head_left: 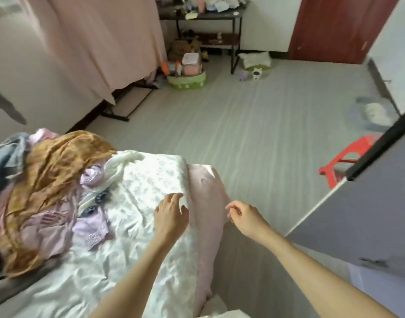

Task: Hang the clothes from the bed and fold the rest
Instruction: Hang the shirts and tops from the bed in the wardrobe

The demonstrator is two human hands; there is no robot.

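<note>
A heap of clothes lies on the left of the bed [151, 260]: a mustard-brown garment [52, 171] on top, lilac and pink pieces [59, 228] under it, a white cloth [119, 166] and grey-blue fabric [6, 157] beside it. My left hand [171, 214] hovers with relaxed fingers over the bed's white floral cover near its corner. My right hand [245, 216] hangs off the bed's edge beside the pink sheet [208, 203], fingers loosely curled, holding nothing.
A pink curtain [93, 42] on a floor rack stands at the back left. A black desk [208, 17] with clutter, a green basket [187, 79] and a red-brown door [334, 26] are at the back. A red stool [344, 157] and a grey wardrobe door [369, 203] stand right.
</note>
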